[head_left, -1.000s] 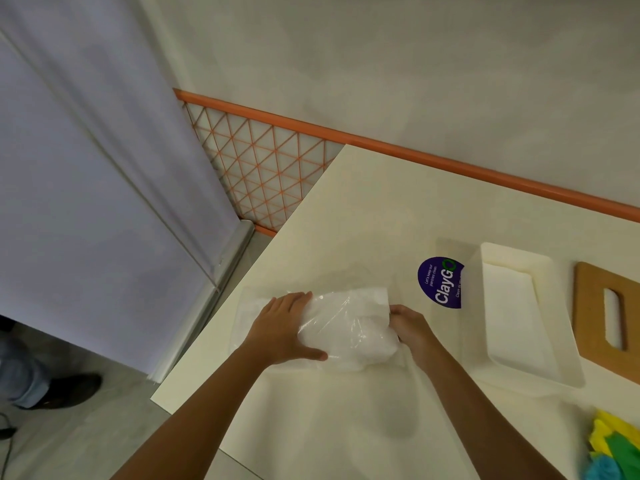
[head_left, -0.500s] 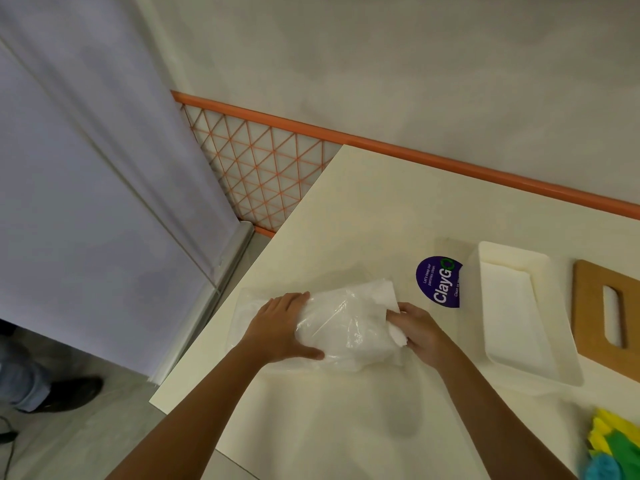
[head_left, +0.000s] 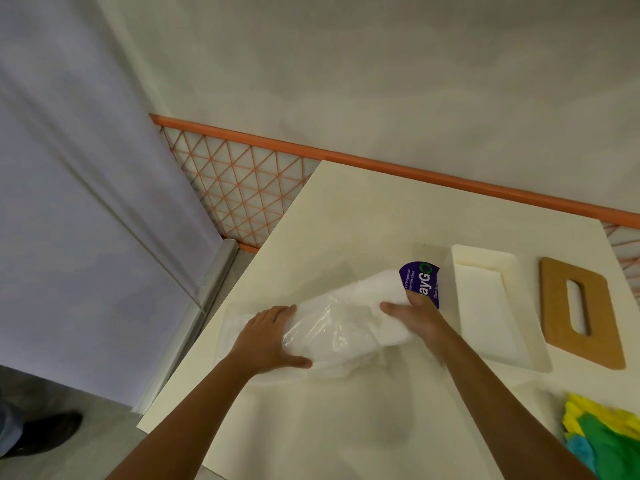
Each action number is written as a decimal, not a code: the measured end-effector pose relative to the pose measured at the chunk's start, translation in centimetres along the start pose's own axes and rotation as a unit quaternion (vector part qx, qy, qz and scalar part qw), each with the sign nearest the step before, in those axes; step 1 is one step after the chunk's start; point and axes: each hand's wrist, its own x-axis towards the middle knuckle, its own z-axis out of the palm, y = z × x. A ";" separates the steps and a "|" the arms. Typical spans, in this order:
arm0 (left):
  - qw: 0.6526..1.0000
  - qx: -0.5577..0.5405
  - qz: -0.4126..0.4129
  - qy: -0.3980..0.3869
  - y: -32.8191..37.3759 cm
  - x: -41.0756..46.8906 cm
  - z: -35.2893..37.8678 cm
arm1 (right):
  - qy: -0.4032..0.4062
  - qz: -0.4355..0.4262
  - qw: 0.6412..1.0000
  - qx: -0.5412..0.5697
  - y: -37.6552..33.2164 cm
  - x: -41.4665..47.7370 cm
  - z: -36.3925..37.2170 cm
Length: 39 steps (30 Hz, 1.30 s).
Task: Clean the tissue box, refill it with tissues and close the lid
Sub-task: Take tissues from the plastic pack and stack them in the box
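Observation:
A clear plastic wrapper [head_left: 322,336] lies on the cream table [head_left: 363,216], and a stack of white tissues [head_left: 374,296] sticks halfway out of its right end. My left hand [head_left: 270,337] pins the wrapper's left end flat. My right hand [head_left: 414,315] grips the tissue stack from the right. The open white tissue box [head_left: 491,306] stands empty just right of my right hand. Its brown wooden lid [head_left: 578,310] with a slot lies flat further right.
A purple round sticker [head_left: 420,280] on the table is partly covered by the tissues. Yellow, green and blue cloths [head_left: 602,434] lie at the near right corner. The table's left edge drops to the floor beside a grey partition [head_left: 69,202]. A person's shoe [head_left: 45,433] shows at bottom left.
My right hand has drawn the tissue stack rightward out of the wrapper, over the purple sticker. My left hand stays on the wrapper. The view has tilted slightly.

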 end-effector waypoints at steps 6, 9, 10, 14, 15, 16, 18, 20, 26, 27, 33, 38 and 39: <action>0.999 0.007 0.009 -0.046 0.7 -0.1 -1.0 | 0.034 -0.019 0.999 -0.003 -0.7 -1.2 -2.1; 0.996 -0.029 -0.003 -0.085 1.1 0.3 -2.0 | 0.056 -0.027 0.998 -0.019 -1.4 -2.0 -3.3; 0.996 -0.036 -0.007 -0.079 1.3 0.5 -2.4 | 0.070 -0.032 0.996 -0.034 -1.6 -2.2 -3.7; 0.997 -0.079 -0.008 -0.015 3.1 1.7 -3.4 | 0.111 -0.062 0.990 -0.064 -3.1 -3.3 -5.3; 0.992 -0.127 -0.006 -0.013 3.7 2.1 -3.7 | 0.123 -0.065 0.988 -0.065 -3.6 -3.6 -5.7; 0.982 -0.186 -0.005 -0.012 4.4 2.5 -4.1 | 0.135 -0.068 0.986 -0.066 -4.0 -4.0 -6.1; 0.956 -0.294 -0.005 -0.007 6.0 3.3 -4.6 | 0.158 -0.071 0.982 -0.071 -4.9 -4.8 -6.9; 0.927 -0.375 -0.012 -0.022 7.5 4.2 -5.1 | 0.181 -0.074 0.979 -0.065 -5.6 -5.6 -7.6; 0.838 -0.537 -0.032 -0.094 10.8 6.4 -5.9 | 0.234 -0.093 0.967 0.018 -6.9 -8.0 -8.8; 0.832 -0.543 -0.028 -0.110 11.4 6.5 -5.9 | 0.249 -0.093 0.963 0.051 -6.9 -8.4 -8.9; 0.780 -0.603 0.024 -0.167 14.0 7.6 -5.7 | 0.279 -0.089 0.937 0.189 -5.0 -9.5 -8.6; 0.797 -0.591 0.022 -0.126 15.0 7.8 -6.1 | 0.212 -0.072 0.941 0.253 -2.2 -10.0 -8.3; 0.801 -0.585 0.031 -0.122 15.2 7.9 -6.3 | 0.212 -0.069 0.944 0.241 -1.7 -9.9 -8.6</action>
